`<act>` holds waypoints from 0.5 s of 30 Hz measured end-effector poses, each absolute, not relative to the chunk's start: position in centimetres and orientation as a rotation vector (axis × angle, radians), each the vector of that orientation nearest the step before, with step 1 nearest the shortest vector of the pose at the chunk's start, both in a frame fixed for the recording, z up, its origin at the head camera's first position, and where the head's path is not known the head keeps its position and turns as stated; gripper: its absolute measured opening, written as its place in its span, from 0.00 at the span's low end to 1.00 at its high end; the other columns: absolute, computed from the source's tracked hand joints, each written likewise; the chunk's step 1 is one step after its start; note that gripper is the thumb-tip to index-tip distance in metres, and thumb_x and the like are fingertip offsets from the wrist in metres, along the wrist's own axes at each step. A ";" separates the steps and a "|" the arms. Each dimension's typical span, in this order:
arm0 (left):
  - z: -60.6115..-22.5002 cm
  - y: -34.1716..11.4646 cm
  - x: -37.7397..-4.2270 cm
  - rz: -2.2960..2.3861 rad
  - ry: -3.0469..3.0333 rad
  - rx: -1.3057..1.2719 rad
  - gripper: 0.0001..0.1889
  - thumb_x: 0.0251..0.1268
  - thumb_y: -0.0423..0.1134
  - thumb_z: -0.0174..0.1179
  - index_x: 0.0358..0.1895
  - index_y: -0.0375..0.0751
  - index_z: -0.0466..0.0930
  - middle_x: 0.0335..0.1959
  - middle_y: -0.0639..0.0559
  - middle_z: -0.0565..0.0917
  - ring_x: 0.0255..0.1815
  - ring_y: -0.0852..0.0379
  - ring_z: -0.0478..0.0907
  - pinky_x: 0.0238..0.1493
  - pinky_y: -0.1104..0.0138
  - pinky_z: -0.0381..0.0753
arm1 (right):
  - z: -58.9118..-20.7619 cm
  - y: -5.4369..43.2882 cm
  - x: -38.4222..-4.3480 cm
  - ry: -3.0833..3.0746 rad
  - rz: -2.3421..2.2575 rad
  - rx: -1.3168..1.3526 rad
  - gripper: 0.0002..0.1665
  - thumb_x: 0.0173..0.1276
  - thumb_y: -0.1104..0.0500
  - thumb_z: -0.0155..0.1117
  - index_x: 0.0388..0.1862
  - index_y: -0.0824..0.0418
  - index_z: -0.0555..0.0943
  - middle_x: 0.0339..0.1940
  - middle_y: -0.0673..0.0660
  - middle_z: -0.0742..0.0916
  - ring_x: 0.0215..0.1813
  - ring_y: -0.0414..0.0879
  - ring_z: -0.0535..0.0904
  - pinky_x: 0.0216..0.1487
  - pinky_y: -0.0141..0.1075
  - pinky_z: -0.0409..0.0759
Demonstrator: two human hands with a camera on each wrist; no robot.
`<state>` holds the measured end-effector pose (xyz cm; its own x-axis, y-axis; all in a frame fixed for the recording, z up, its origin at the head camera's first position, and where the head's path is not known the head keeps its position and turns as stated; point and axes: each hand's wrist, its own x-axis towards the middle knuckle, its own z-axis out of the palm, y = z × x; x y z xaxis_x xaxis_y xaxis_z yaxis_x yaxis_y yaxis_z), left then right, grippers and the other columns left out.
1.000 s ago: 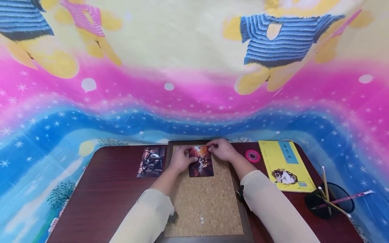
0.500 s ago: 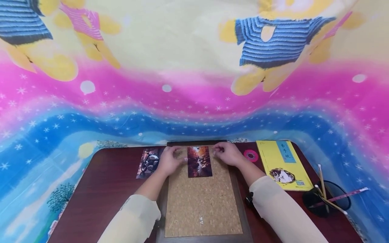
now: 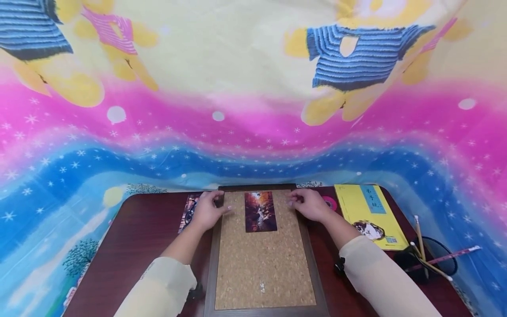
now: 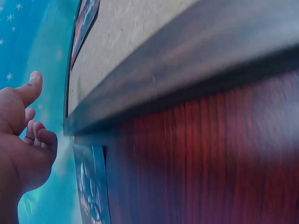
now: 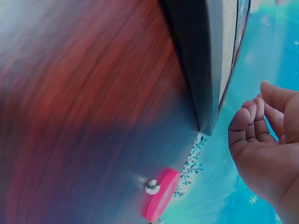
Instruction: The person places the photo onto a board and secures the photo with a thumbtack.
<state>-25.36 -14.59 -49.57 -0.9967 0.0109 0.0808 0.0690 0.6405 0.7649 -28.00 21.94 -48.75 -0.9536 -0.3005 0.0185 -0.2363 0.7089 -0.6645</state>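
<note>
A print of an autumn forest stream [image 3: 260, 211] lies flat near the top of a framed corkboard [image 3: 263, 264]. My left hand [image 3: 207, 211] hovers at the board's upper left edge, loosely bent and holding nothing. Beneath it a motorcycle picture [image 3: 187, 215] is partly hidden; in the left wrist view the picture [image 4: 92, 184] lies beside the board's frame [image 4: 154, 74]. Over the upper right edge is my right hand [image 3: 310, 204], its fingers [image 5: 240, 123] loosely curled around nothing. Both hands are apart from the stream print. Close to the right hand is a pink round case [image 3: 330, 202], partly covered.
A yellow book [image 3: 380, 215] lies on the right of the dark red table [image 3: 150, 246]. In front of it stands a black mesh cup [image 3: 437, 257] with several pencils. A patterned cloth [image 3: 245, 132] hangs behind the table. Small white marks [image 3: 262, 287] show low on the cork.
Both hands have let go of the stream print and moved outward, the left hand leftward over the motorcycle picture, the right hand rightward. The print stays in place on the board.
</note>
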 end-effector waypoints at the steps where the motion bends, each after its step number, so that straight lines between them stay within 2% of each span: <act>1: -49.6 -14.9 -25.3 -1.279 -2.790 -0.065 0.31 0.60 0.41 0.77 0.66 0.37 0.80 0.56 0.35 0.78 0.56 0.40 0.77 0.54 0.48 0.78 | -48.8 22.1 -27.9 2.824 -1.070 -0.443 0.19 0.74 0.57 0.68 0.59 0.63 0.85 0.45 0.52 0.87 0.48 0.48 0.82 0.50 0.45 0.80; 8: -49.4 -17.2 -24.7 -1.235 -2.810 -0.015 0.32 0.60 0.44 0.77 0.67 0.38 0.79 0.52 0.37 0.80 0.45 0.46 0.77 0.48 0.52 0.78 | -49.0 23.5 -27.2 2.818 -1.069 -0.431 0.17 0.75 0.57 0.67 0.59 0.61 0.86 0.43 0.51 0.86 0.45 0.47 0.80 0.45 0.42 0.79; 15: -49.6 -19.3 -24.1 -1.267 -2.804 0.025 0.33 0.61 0.44 0.77 0.67 0.34 0.78 0.54 0.36 0.78 0.46 0.46 0.78 0.49 0.55 0.78 | -49.3 24.8 -26.4 2.889 -1.004 -0.426 0.17 0.73 0.54 0.70 0.58 0.56 0.86 0.47 0.52 0.86 0.45 0.47 0.80 0.46 0.43 0.78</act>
<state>-24.14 -19.25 -49.59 -0.9978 -0.0416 0.0521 0.0116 0.6609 0.7504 -26.43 24.78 -49.28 -0.9606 -0.2753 0.0392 -0.2403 0.7507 -0.6153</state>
